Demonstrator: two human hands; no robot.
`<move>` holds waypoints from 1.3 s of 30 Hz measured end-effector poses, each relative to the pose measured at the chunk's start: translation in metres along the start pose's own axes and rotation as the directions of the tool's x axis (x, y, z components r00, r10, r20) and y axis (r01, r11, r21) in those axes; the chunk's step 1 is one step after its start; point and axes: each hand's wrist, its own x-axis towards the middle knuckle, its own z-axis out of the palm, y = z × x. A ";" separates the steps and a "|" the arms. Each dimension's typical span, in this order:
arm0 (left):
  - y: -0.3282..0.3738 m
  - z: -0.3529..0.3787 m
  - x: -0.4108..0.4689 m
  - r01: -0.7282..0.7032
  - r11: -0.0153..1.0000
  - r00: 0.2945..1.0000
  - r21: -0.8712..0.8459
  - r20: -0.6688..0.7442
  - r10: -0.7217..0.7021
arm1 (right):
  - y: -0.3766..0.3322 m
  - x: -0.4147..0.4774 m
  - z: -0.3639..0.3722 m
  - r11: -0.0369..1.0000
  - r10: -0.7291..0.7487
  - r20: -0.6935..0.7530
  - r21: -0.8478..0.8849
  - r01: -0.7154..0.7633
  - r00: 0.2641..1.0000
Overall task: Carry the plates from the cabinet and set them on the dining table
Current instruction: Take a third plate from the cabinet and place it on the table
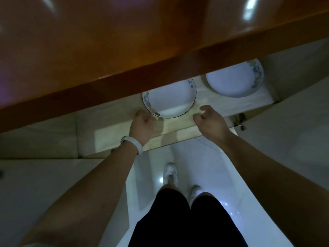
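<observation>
Countertop (124,50) overhangs plate (170,102); left grip (142,122) unclear.

near plate (169,102) | far rim under countertop (124,50) | rim lettering perhaps, blurred

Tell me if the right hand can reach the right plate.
Probably yes: the right hand is open at the shelf, nothing lies between it and the right plate; the counter only overhangs its far rim.

Before you a glossy orange-brown countertop (124,41) fills the upper view, pale streaks of reflected light (250,8) on it. Below you lies a shiny white tiled floor (204,157) with small bright glints. The room is dim, its colours tinged blue.
</observation>
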 end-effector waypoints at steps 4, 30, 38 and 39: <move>0.001 0.009 0.030 0.145 0.967 0.989 -0.208 0.004 -0.147 | 0.003 0.025 0.011 0.937 0.114 0.024 0.330 -0.116 0.993; 0.025 0.016 0.004 0.137 0.957 0.986 -0.256 0.131 -0.106 | 0.015 0.020 -0.007 0.858 -0.023 0.097 0.512 -0.030 0.995; 0.041 0.021 -0.080 0.172 0.930 0.976 -0.326 0.188 -0.114 | 0.027 -0.049 -0.059 0.839 0.066 0.162 0.525 -0.143 0.985; 0.046 0.021 -0.093 0.156 0.934 0.976 -0.320 0.198 -0.095 | 0.027 -0.061 -0.067 0.842 0.065 0.160 0.521 -0.140 0.985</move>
